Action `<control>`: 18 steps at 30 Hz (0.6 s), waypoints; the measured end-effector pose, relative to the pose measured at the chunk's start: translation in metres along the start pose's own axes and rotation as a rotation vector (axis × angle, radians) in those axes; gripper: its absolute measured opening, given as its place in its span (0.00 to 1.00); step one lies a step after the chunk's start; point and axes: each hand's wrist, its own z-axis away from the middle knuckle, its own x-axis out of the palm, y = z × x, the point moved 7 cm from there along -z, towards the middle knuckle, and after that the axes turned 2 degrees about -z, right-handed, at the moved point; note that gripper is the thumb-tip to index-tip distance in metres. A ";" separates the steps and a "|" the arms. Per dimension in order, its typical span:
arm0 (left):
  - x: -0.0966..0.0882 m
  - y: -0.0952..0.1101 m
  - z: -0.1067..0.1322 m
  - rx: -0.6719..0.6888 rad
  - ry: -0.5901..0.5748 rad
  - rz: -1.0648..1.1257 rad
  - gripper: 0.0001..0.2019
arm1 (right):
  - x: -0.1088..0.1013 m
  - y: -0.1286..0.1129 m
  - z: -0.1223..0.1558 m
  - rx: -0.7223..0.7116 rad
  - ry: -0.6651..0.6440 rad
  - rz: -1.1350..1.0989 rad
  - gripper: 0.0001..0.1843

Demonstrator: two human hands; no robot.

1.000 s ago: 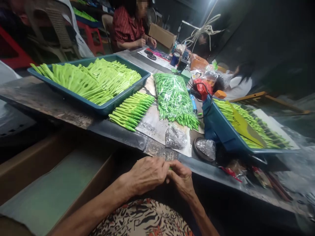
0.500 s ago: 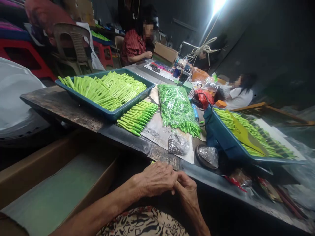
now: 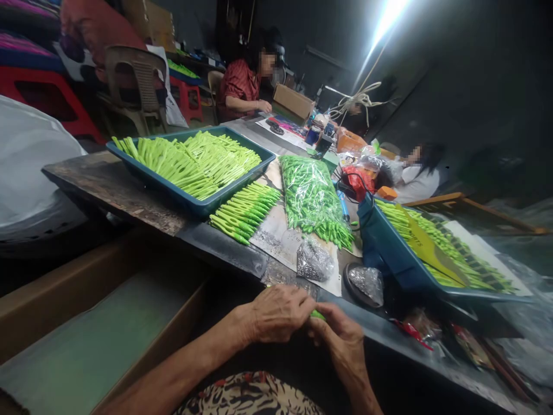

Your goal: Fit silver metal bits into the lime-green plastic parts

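Close together at the table's near edge, both my hands are closed around a slim green piece (image 3: 318,315). My left hand (image 3: 280,311) lies back up with curled fingers over most of it. A bit of green also peeks out past its far side. My right hand (image 3: 341,328) pinches the darker green end between thumb and fingers. Ahead lies a row of light green sticks with darker tips (image 3: 246,212). Beside it is a clear bag of green pointed pieces (image 3: 309,190). A small bag of tiny metal parts (image 3: 314,260) sits nearer me.
A blue tray of pale green sticks (image 3: 203,202) stands left, another blue tray (image 3: 380,248) right. A dark dish (image 3: 360,282) holds small metal bits. An open cardboard box (image 3: 142,369) is below left. People sit around the table, one in a red shirt (image 3: 235,86).
My hands have drawn slightly apart, and a green end now shows between them. My right hand has shifted a little rightward. The view has tilted slightly.
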 end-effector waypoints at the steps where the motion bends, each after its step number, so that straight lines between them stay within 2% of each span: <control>1: -0.001 -0.004 0.000 -0.018 0.038 0.030 0.06 | -0.001 -0.008 -0.002 -0.014 0.024 0.015 0.14; 3: -0.006 -0.013 0.000 -0.059 0.153 0.112 0.06 | 0.001 -0.026 -0.009 -0.056 0.032 0.045 0.14; 5: -0.016 -0.025 0.002 -0.107 0.309 0.230 0.09 | 0.008 -0.045 -0.019 -0.127 -0.018 0.085 0.14; 9: -0.034 -0.057 0.016 -0.262 0.589 0.608 0.10 | 0.034 -0.082 -0.047 -0.257 -0.161 0.202 0.13; 13: -0.032 -0.088 0.037 -0.497 0.777 0.911 0.08 | 0.074 -0.114 -0.069 -0.380 -0.305 0.354 0.10; 18: -0.022 -0.106 0.057 -0.662 0.901 1.015 0.07 | 0.111 -0.124 -0.082 -0.447 -0.443 0.521 0.09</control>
